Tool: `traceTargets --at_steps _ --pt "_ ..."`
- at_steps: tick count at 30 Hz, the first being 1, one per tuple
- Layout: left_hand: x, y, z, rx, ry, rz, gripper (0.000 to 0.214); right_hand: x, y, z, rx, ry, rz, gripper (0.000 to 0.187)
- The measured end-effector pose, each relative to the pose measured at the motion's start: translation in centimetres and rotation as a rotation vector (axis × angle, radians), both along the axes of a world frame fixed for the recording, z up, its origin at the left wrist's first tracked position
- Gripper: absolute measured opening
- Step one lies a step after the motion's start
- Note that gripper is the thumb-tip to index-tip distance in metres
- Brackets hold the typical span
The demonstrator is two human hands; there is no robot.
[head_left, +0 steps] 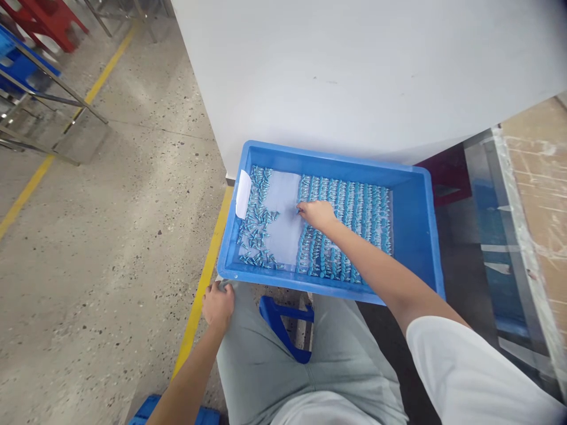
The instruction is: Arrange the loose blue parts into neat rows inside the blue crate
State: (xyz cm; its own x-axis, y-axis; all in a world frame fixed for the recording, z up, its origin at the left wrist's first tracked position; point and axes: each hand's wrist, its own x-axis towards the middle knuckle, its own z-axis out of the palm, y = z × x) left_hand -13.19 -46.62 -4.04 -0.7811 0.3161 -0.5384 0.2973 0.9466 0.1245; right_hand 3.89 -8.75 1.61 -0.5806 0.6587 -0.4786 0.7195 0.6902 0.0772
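A blue plastic bin (411, 218) stands in front of my knees. Inside it, small teal pieces (343, 203) with pointed ends stand in tight rows on the right. More of the same pieces (257, 227) lie loose in a heap along the left. Between them shows a bare strip of pale sheet (283, 236). Above the right edge of that strip, my right hand (315, 213) has its fingertips pinched together; whatever they hold is hidden. My left hand (218, 304) rests on my left knee beside the bin's near left corner, fingers curled over, holding no visible object.
A white panel (354, 77) rises behind the bin. Over the bin's left rim hangs a white label (243, 195). Between my legs is a blue stool-like piece (287, 330). Cardboard (535, 195) lies at right; a yellow floor line (201, 295) runs at left.
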Motion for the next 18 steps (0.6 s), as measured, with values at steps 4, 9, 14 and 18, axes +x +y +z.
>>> traceTargets --at_steps 4,9,14,18 --pt "-0.07 -0.12 -0.31 -0.007 0.005 -0.004 0.049 -0.12 0.15 0.17 0.004 -0.012 0.0 0.036" --pt "-0.02 -0.3 -0.59 -0.009 0.01 -0.002 0.049 -0.05 0.28 0.14 0.013 -0.021 0.002 0.036" --pt "0.09 -0.17 -0.24 -0.003 0.005 -0.007 0.05 0.04 0.44 0.21 0.009 -0.01 0.006 0.035" --pt "0.07 -0.01 -0.1 0.002 0.004 0.008 0.05 0.0 0.07 0.75 -0.001 0.022 0.012 0.035"
